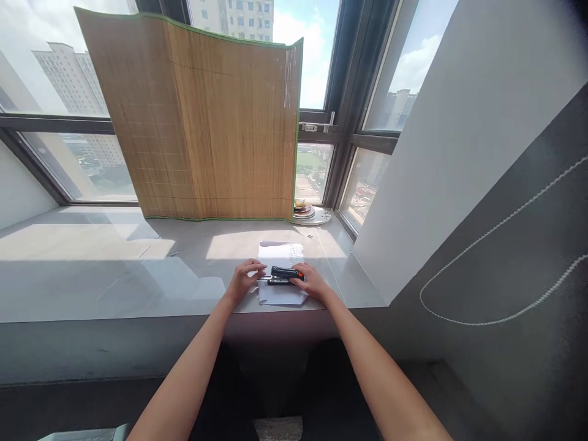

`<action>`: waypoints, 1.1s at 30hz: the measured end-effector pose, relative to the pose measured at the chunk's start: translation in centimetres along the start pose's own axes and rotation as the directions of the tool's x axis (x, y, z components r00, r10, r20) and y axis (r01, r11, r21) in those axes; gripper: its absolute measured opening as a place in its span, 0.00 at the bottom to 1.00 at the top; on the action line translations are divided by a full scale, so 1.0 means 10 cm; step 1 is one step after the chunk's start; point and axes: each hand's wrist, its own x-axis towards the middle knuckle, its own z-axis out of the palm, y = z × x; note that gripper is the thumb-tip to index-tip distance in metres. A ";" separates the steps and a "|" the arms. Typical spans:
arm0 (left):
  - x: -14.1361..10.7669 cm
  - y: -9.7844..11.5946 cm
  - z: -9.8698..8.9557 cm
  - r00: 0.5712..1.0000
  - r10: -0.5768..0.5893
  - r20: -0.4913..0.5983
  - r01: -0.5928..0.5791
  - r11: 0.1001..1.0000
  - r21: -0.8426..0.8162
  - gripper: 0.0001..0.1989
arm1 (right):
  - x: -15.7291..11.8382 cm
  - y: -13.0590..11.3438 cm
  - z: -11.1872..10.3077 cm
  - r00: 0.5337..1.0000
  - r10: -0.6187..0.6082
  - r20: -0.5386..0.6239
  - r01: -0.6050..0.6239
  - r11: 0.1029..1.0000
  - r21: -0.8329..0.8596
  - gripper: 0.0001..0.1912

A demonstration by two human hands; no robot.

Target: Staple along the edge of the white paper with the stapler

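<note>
A black stapler [282,274] lies over white paper [281,296] near the front edge of the windowsill. My right hand [311,282] is closed round the stapler's right end, beside an orange spot on it. At the stapler's left end, my left hand [248,278] has its thumb and fingers pinched near a thin metallic part that sticks out. Whether the fingers grip that part is too small to tell. Dark print or marks show on the paper's upper right area.
A bamboo mat [229,128] with green edging stands against the window behind the paper. Stacked plates [305,213] sit at its right foot. Small dark bits lie on the pale sill [114,282]. A white beaded cord [478,323] hangs at the right.
</note>
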 end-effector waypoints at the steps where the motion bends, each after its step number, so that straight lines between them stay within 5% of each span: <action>1: 0.00 0.00 0.00 1.000 -0.009 0.004 0.009 1.000 0.001 0.09 | 0.00 0.00 0.00 1.000 0.001 -0.002 -0.001 1.000 0.002 0.09; 23: -0.01 0.03 0.01 0.993 -0.109 0.041 0.110 0.994 -0.025 0.07 | 0.00 0.01 -0.04 1.000 -0.016 0.010 0.016 0.999 0.037 0.08; 33: 0.00 0.02 0.02 0.992 -0.062 0.113 0.041 0.983 0.180 0.06 | -0.01 0.02 -0.05 1.000 -0.025 0.001 0.025 0.998 0.052 0.09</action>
